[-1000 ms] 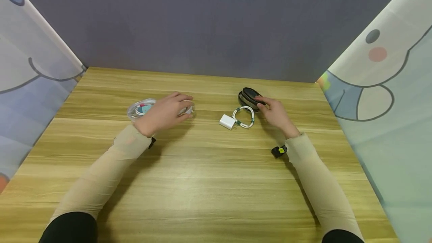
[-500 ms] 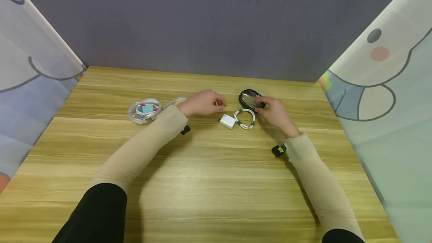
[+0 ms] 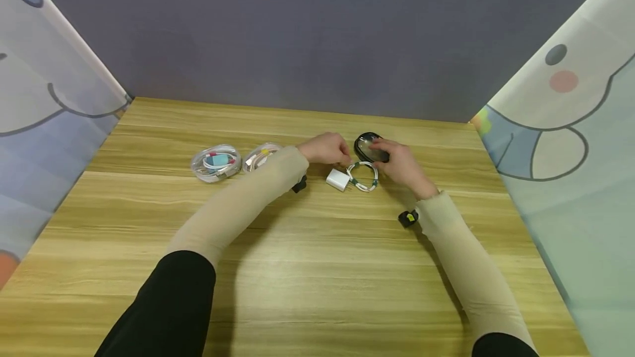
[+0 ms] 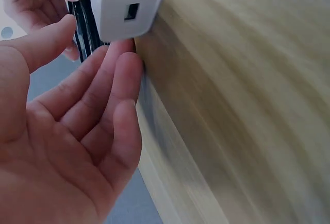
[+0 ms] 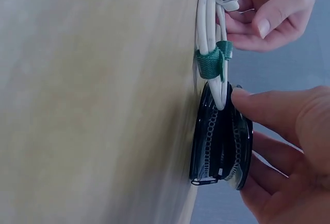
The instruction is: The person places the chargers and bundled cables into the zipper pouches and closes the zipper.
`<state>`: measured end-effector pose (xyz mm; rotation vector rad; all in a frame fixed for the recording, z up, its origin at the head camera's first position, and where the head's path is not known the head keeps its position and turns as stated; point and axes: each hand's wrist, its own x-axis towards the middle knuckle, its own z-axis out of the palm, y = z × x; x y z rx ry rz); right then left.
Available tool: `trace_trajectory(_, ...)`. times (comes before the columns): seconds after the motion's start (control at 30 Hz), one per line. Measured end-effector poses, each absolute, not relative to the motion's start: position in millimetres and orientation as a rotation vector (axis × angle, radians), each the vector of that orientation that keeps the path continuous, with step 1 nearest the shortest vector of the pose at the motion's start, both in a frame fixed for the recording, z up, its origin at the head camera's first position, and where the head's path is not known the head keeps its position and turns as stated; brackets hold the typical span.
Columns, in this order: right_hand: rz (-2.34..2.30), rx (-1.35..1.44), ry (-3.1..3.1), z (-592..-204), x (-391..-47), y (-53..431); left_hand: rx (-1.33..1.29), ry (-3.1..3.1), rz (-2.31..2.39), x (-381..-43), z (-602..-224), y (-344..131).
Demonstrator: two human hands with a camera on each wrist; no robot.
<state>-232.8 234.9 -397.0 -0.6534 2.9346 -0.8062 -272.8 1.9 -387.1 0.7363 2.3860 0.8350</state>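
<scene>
A small oval black zip case [image 3: 368, 146] lies unzipped at the back right of the table. My right hand [image 3: 403, 165] holds its upper half, thumb at the near edge and fingers on the far side. In the right wrist view, the zipper teeth [image 5: 210, 136] show along the gap between the halves. Close in front is a coiled white cable [image 3: 362, 176] with green ties [image 5: 210, 63]. Left of the coil sits a white charger plug [image 3: 338, 179], its USB port facing the left wrist camera. My left hand [image 3: 324, 149] hovers just behind the charger, fingers loosely bent and holding nothing.
Two clear round pouches with cables inside lie on the left: one with a blue tie [image 3: 216, 163], the other [image 3: 260, 156] partly behind my left sleeve. The wooden table [image 3: 317, 269] ends at a grey panel [image 3: 307, 37] at the back.
My left hand has moved right from the pouches to behind the charger. The case's upper half, in my right hand, has tipped down; the right arm has barely moved.
</scene>
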Motion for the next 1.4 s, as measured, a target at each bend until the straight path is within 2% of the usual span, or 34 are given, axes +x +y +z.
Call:
trace_trajectory(0.4, -0.759, -0.632, 2.916, -394.7, -230.0, 235.0, 0.639, 2.409, 0.721, -264.8, -388.0, 23.8)
trace_trajectory(0.8, -0.942, -0.642, 2.902, -400.0, -229.6, 240.1, 0.632, 2.41, 0.689, -263.7, -389.8, 25.4)
trace_trajectory(1.13, -1.059, -0.602, 2.954, -406.8, -228.8, 245.0, 0.539, 2.289, 1.053, -266.5, -396.6, 19.3)
trace_trajectory(1.4, -1.086, -0.563, 2.982, -404.1, -226.8, 243.9, 0.599, 2.38, 0.826, -262.6, -393.0, 25.2)
